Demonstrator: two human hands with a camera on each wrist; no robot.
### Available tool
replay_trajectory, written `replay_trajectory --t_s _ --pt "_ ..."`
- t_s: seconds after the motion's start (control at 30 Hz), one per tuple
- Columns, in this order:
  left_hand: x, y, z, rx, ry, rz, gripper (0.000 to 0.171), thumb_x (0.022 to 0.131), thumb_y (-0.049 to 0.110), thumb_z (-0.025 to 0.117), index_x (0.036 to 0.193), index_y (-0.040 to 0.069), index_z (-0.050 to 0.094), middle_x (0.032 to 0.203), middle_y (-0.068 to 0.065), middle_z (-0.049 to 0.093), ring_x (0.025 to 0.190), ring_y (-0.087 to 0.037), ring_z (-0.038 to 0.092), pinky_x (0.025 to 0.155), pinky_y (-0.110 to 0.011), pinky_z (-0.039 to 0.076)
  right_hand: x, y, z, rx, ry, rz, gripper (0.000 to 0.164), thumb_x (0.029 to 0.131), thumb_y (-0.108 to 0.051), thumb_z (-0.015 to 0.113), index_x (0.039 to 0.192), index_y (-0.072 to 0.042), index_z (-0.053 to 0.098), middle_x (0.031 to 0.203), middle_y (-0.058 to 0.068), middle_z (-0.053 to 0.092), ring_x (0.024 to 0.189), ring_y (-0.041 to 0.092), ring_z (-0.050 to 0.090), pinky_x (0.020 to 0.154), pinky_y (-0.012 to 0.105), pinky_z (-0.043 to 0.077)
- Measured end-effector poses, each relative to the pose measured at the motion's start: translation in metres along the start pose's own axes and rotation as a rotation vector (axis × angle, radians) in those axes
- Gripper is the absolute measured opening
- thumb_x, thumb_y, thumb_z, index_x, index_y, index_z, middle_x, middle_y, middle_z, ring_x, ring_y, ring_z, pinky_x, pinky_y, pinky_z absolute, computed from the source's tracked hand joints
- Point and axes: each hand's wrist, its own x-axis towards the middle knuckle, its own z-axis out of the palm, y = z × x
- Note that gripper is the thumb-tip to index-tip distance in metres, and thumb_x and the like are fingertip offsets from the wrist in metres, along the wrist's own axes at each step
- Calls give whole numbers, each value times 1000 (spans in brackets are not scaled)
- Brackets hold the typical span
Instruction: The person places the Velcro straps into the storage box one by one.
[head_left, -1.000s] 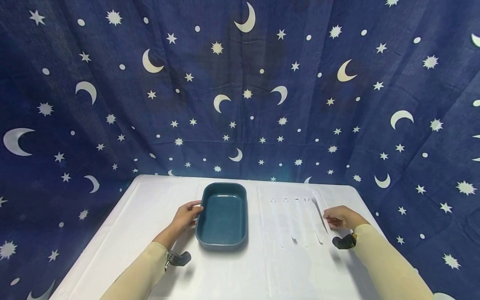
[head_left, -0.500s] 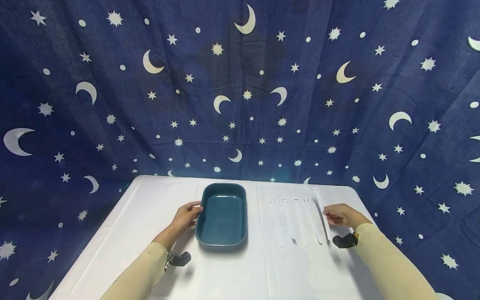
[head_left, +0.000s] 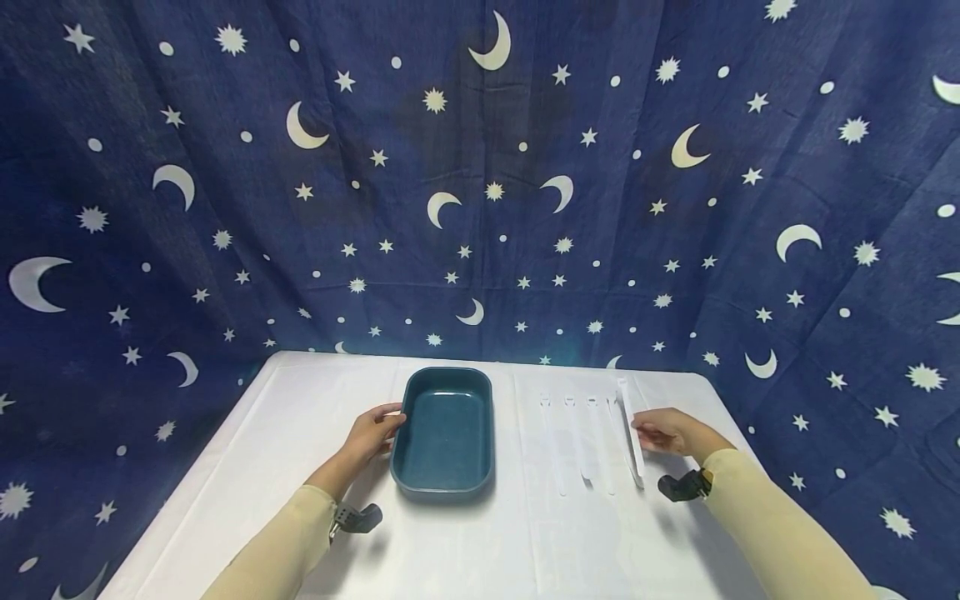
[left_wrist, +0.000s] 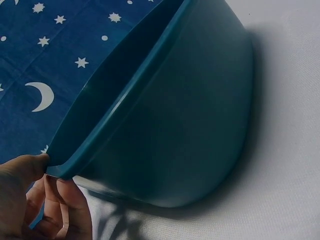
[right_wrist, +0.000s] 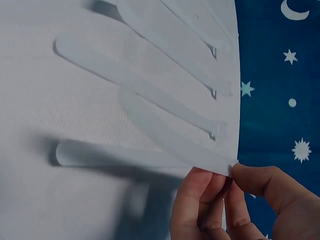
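Note:
A teal rectangular plastic tub [head_left: 446, 437] with rounded corners sits left of centre on the table. My left hand [head_left: 373, 432] holds its left rim; in the left wrist view the thumb lies on top of the rim [left_wrist: 115, 107], with fingers beneath. Between thumb and fingers, my right hand [head_left: 670, 432] pinches a long white plastic strip [head_left: 631, 433], raised above the cloth. In the right wrist view the held strip [right_wrist: 165, 137] slants over another white strip [right_wrist: 95, 152] lying below it. Its pinched end is partly covered by the fingers.
Several similar white strips [right_wrist: 135, 87] lie side by side on the white cloth-covered table [head_left: 517, 542], between the tub and my right hand. A dark blue curtain [head_left: 480, 208] with moons and stars rises behind the table and at both sides.
My right hand has lifted the rightmost strip and carried it left, over the neighbouring strip. The left hand and the tub have stayed where they were.

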Motion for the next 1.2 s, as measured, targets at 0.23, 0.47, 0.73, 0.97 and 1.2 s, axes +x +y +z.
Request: replay_trajectory --t_s 0.23,0.47,0.73,0.97,1.2 --pt "-1 0 0 -2 1 11 44 96 21 63 135 4 56 122 -20 65 109 -30 66 73 -29 58 0 2 11 39 -24 4 30 88 -2 61 114 7 51 73 4 61 64 10 63 73 24 59" --pt "-3 -1 0 7 7 6 43 96 22 62 136 6 56 123 -18 64 107 -26 66 74 -28 57 -7 2 25 16 -13 -40 40 86 0 61 123 9 50 76 4 61 66 10 62 72 25 60" --pt "-3 -2 0 -7 6 2 44 97 23 62 137 6 55 126 -20 62 113 -32 64 78 -32 58 -12 0 39 152 -101 -72 58 86 6 61 139 11 40 87 6 64 75 12 64 76 28 60" --pt "-2 -3 1 -29 1 -15 43 97 24 61 137 8 55 127 -18 62 115 -31 63 81 -33 58 -14 -4 50 291 -190 -93 58 88 12 56 143 12 35 95 9 61 82 15 64 79 29 59" --pt "-2 -1 2 -35 10 -11 43 97 24 61 137 9 55 128 -19 62 112 -30 64 79 -31 58 -17 -7 61 305 -177 -81 60 87 12 57 142 11 34 99 12 56 80 13 62 77 26 58"
